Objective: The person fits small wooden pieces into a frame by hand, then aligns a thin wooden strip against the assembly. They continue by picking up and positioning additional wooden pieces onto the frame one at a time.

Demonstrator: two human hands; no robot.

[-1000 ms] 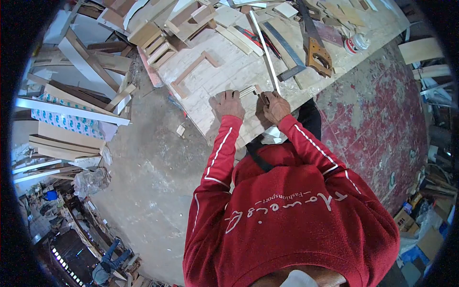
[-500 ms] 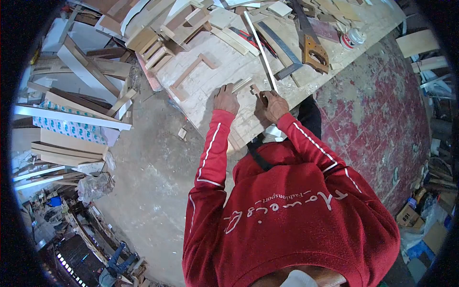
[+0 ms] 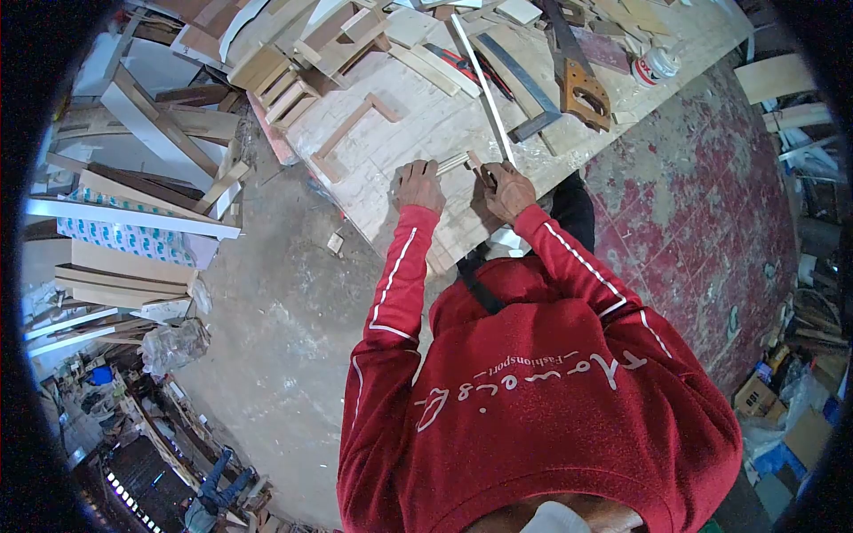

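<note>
My left hand [image 3: 418, 185] rests near the front of the wooden workbench, its fingers closed on thin pale wood strips [image 3: 453, 163] that stick out to the right. My right hand [image 3: 510, 192] is closed round a small brown wooden piece [image 3: 474, 163], whose end shows beyond the fingertips. That end meets the tips of the strips, or lies very close to them. What else is inside the right hand is hidden by the fingers. Just behind the right hand lies a long narrow white strip [image 3: 484, 84]. A U-shaped brown wooden frame [image 3: 348, 130] lies behind my left hand.
On the workbench [image 3: 409, 120] lie a metal square [image 3: 520, 80], a handsaw [image 3: 584, 93], red-handled pliers [image 3: 456, 60] and a white jar [image 3: 655, 67]. Small wooden assemblies [image 3: 277, 86] stand at its left. Boards [image 3: 133, 226] are stacked on the floor to the left.
The strips in my left hand and the brown piece in my right hand have come together at their ends. Before, a small gap showed between them.
</note>
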